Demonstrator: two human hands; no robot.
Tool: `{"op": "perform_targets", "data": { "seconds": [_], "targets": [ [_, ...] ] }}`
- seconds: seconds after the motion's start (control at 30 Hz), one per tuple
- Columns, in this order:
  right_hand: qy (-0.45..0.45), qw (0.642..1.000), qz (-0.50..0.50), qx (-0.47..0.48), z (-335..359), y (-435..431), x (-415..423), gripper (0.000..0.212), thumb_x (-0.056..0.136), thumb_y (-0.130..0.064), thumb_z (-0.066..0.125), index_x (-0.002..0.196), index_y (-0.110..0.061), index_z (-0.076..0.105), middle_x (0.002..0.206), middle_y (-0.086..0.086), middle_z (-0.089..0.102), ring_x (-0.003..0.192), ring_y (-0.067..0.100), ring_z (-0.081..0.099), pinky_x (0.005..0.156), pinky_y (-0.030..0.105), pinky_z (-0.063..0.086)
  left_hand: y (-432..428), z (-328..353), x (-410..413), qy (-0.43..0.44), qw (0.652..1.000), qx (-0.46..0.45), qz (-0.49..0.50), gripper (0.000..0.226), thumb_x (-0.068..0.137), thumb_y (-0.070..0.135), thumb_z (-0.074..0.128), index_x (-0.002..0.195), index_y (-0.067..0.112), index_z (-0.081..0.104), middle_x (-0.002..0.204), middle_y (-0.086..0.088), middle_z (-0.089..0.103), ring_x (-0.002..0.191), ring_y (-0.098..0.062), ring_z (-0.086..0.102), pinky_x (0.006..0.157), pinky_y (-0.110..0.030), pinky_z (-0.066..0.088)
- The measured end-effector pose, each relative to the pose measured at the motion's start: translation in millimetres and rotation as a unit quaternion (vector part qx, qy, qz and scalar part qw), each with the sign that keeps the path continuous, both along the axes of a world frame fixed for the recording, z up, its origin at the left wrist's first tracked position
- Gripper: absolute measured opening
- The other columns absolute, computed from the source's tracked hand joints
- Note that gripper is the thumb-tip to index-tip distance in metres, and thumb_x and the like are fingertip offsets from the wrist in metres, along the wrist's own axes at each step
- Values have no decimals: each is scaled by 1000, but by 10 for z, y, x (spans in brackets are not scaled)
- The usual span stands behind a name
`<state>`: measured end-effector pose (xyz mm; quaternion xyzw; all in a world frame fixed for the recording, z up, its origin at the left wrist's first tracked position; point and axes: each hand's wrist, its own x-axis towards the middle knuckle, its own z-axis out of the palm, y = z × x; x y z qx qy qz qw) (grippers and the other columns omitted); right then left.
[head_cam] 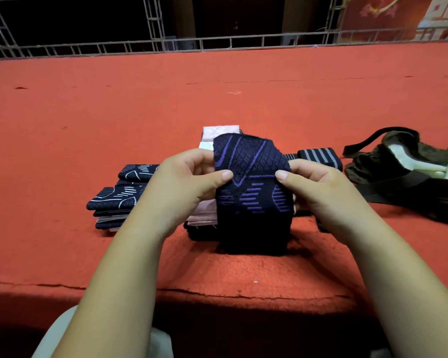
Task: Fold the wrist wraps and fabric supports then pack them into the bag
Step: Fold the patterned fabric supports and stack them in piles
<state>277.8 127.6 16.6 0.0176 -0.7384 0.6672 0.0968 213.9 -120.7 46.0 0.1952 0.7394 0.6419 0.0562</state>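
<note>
I hold a dark navy knitted support with purple stripes upright above the red surface. My left hand pinches its left edge at mid height, thumb in front. My right hand pinches its right edge the same way. Its upper part bends back over my fingers. Behind it lie pink and white folded supports. On the left sits a stack of dark supports with white lines. A black wrap with grey stripes lies to the right. The dark olive bag lies open at far right.
The red felt-covered table stretches far back to a metal truss frame. Its front edge runs just under my forearms. White padding shows inside the bag, and bag straps trail across the felt.
</note>
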Motion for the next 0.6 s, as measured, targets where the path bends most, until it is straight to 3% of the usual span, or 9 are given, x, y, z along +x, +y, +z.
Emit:
{"op": "perform_targets", "data": {
  "seconds": [0.17, 0.33, 0.4, 0.47, 0.6],
  "targets": [
    [6, 1000, -13, -15, -6, -52, 2, 15, 104, -15, 66, 111, -17, 78, 82, 10, 64, 65, 19, 53, 57, 30, 48, -105, 2, -36, 11, 999, -24, -37, 29, 95, -4, 72, 115, 16, 77, 109, -8, 81, 110, -31, 77, 98, -45, 62],
    [33, 998, -19, -50, 3, -55, -9, 26, 104, -8, 61, 114, -24, 79, 100, 22, 75, 83, 29, 68, 75, 41, 59, -82, -8, -36, -4, 999, 18, -26, 27, 95, -7, 68, 109, 12, 82, 109, -8, 82, 109, -26, 78, 102, -43, 59],
    [23, 996, -12, -83, 9, -70, -14, 33, 105, 1, 52, 105, -17, 79, 85, 7, 78, 72, 15, 72, 64, 29, 59, -59, -8, -40, -25, 999, 42, -16, 30, 94, -12, 65, 106, 9, 83, 106, -9, 82, 104, -22, 78, 97, -37, 61],
    [10, 993, -10, -117, 21, -92, -10, 41, 103, 12, 37, 97, -6, 74, 61, -4, 68, 48, 0, 59, 47, 14, 48, -32, 7, -34, -54, 996, 75, -11, 27, 91, -14, 64, 102, 4, 81, 102, -12, 82, 96, -20, 79, 90, -28, 62],
    [30, 985, 13, -172, 67, -124, 15, 39, 103, 12, 32, 97, 3, 69, 66, -4, 71, 50, -2, 59, 45, 10, 44, -17, 25, -31, -91, 985, 144, -28, 27, 95, -17, 53, 103, -6, 76, 101, -19, 79, 95, -22, 77, 83, -22, 60]
  ]
}}
